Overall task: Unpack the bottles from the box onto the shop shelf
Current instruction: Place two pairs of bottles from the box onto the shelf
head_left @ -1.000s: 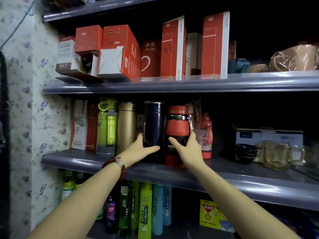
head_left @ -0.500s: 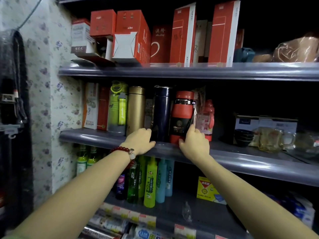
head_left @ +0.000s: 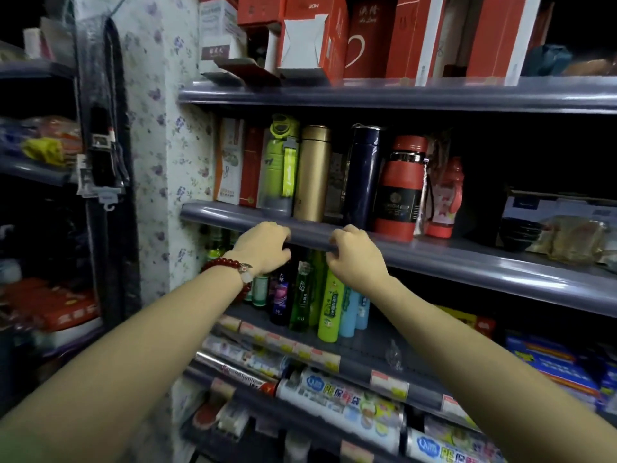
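Clearly, five bottles stood upright in one row on the grey middle shelf (head_left: 434, 259). From the left, these were a lime-green plastic bottle with a strap (head_left: 280, 162), a tall gold metal flask (head_left: 314, 172), a tall dark blue flask (head_left: 362, 175), a wide red and black flask with a shiny ring (head_left: 400, 192) and a small red bottle in clear wrapping (head_left: 445, 198). Two flat cartons (head_left: 240, 165), one white and one red, stood left of the green bottle, near the flowered wall (head_left: 167, 162).

Both hands were low, at the front lip of this shelf, and neither one touched any bottle. The left hand (head_left: 263, 245), with a dark red bead bracelet (head_left: 230, 265) on the wrist, had the fingers curled loosely and held nothing. The right hand (head_left: 354, 252) was just beside it, also with curled fingers, and whether the fingertips rested on the lip I could not tell.

Behind the hands, on the shelf below, stood some slim coloured bottles (head_left: 330, 309); their tops were hidden, so I could not count them. Red cardboard boxes (head_left: 320, 35) on the top shelf were cut off by the upper edge. At the far right, a wrapped glass mug (head_left: 577, 238) was blurred. The box to unpack was not in view.
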A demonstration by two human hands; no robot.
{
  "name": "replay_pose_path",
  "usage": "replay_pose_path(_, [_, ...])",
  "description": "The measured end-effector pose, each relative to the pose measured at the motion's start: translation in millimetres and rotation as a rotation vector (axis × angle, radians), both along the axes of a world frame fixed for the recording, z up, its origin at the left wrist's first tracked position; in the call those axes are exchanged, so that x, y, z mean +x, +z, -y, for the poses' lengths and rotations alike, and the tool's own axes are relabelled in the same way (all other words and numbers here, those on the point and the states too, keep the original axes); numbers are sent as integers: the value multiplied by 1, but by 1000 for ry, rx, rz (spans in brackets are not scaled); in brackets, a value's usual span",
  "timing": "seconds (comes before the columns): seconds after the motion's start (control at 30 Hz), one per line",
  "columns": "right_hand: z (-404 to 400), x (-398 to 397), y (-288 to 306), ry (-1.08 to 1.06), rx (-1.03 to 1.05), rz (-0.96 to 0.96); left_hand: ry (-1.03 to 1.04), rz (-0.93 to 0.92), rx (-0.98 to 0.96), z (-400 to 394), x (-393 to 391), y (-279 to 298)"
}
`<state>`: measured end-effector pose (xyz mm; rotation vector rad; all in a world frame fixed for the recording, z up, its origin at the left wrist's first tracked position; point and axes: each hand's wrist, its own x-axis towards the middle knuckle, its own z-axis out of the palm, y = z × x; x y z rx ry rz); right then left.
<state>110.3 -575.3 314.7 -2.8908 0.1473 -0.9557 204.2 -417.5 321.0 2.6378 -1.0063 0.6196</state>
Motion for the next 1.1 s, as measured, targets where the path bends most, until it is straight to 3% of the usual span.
replay_pose_path(0.33, [-80, 56, -56, 327, 15, -240, 355, -225, 35, -106, -4, -62])
replay_pose_path(0.57, [-129, 80, -119, 622, 4, -409, 634, -415, -66, -161, -54, -131])
replay_pose_path(0.87, [-198, 52, -229, 887, 86, -617, 947, -577, -72, -211, -140, -237])
replay_pose_path(1.1, [-236, 23, -349, 943, 92, -787, 1087, -786, -133, -248, -193, -344])
